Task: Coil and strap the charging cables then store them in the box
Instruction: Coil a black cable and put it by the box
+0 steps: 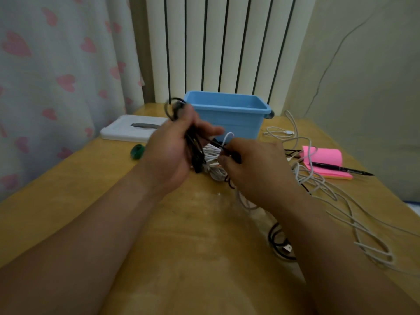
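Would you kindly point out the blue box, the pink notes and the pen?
blue box [241,123]: head view, front wall.
pink notes [327,155]: head view, top sheet.
pen [341,168]: head view, barrel.

Blue box [227,120], blk/wht cables [205,153], pink-heart curtain [56,71]

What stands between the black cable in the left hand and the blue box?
Nothing visible. The left hand holds the black cable right in front of the blue box; its top is open, the white lid lying aside.

One wide-angle view from head height looks forward and down across the table [91,189] toward the box [236,123] and radiator [227,42], at close range.
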`<act>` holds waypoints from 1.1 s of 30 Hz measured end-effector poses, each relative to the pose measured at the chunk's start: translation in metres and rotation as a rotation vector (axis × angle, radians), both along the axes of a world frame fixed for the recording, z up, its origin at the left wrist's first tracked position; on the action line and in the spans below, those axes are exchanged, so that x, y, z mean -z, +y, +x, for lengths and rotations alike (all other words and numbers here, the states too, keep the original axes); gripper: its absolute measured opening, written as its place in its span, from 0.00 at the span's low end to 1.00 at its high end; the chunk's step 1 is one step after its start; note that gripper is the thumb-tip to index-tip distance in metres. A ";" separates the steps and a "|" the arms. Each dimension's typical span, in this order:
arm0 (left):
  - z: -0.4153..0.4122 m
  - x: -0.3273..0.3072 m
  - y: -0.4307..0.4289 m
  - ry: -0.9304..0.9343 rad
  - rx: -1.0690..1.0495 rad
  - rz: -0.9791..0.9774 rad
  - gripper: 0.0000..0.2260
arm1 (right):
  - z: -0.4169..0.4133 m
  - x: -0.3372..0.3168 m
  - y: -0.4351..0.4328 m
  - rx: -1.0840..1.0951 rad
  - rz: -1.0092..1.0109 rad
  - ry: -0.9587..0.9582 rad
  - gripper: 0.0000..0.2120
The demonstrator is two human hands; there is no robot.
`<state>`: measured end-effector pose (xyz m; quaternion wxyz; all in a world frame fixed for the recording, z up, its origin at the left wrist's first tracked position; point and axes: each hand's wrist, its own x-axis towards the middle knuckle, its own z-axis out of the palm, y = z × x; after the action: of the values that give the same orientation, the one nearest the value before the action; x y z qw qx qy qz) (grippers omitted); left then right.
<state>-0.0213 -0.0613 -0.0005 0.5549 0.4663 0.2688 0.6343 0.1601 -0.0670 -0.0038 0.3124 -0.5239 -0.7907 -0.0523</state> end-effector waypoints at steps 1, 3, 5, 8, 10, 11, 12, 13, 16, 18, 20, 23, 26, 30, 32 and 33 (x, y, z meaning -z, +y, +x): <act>-0.008 -0.003 0.002 -0.093 0.004 -0.002 0.18 | 0.004 -0.002 0.002 0.018 -0.052 -0.039 0.08; -0.023 -0.010 0.006 -0.212 -0.010 -0.029 0.17 | 0.011 -0.008 0.003 0.020 -0.110 -0.056 0.09; -0.034 -0.012 0.010 -0.263 -0.049 -0.058 0.17 | 0.013 -0.015 -0.001 0.015 -0.138 -0.077 0.11; -0.043 -0.011 0.015 -0.308 -0.081 -0.062 0.18 | 0.011 -0.022 -0.007 0.015 -0.186 -0.231 0.14; -0.047 -0.011 0.017 -0.328 -0.098 -0.065 0.18 | 0.016 -0.025 -0.008 0.021 -0.237 -0.256 0.17; -0.051 -0.012 0.018 -0.346 -0.107 -0.059 0.18 | 0.021 -0.027 -0.008 0.033 -0.284 -0.248 0.18; -0.055 -0.012 0.020 -0.371 -0.119 -0.053 0.19 | 0.026 -0.028 -0.007 0.051 -0.336 -0.242 0.20; -0.060 -0.012 0.021 -0.397 -0.133 -0.051 0.19 | 0.032 -0.030 -0.007 0.079 -0.383 -0.244 0.20; -0.069 -0.009 0.026 -0.419 -0.176 -0.073 0.19 | 0.047 -0.034 -0.001 0.158 -0.373 -0.147 0.13; -0.065 -0.007 0.026 -0.394 -0.192 -0.098 0.18 | 0.048 -0.035 0.000 0.182 -0.293 -0.058 0.09; -0.056 -0.004 0.025 -0.361 -0.187 -0.119 0.18 | 0.041 -0.032 0.000 0.144 -0.194 -0.024 0.09; -0.045 -0.001 0.025 -0.317 -0.142 -0.117 0.17 | 0.031 -0.028 -0.004 -0.028 -0.151 0.154 0.18; -0.041 0.001 0.025 -0.275 -0.088 -0.105 0.17 | 0.026 -0.027 -0.005 -0.164 -0.320 0.276 0.15; -0.022 -0.005 0.023 -0.241 -0.020 -0.111 0.18 | 0.043 -0.035 -0.011 -0.319 -0.638 0.092 0.21; -0.006 -0.025 0.023 -0.220 0.048 -0.085 0.18 | 0.058 -0.049 -0.018 -0.434 -0.805 0.017 0.31; 0.003 -0.040 0.024 -0.206 0.092 -0.056 0.18 | 0.065 -0.058 -0.022 -0.484 -0.839 0.073 0.33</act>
<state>-0.0183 -0.0377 0.0393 0.6207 0.3950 0.2064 0.6451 0.2253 -0.0890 0.0540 0.1049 -0.4074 -0.8312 0.3634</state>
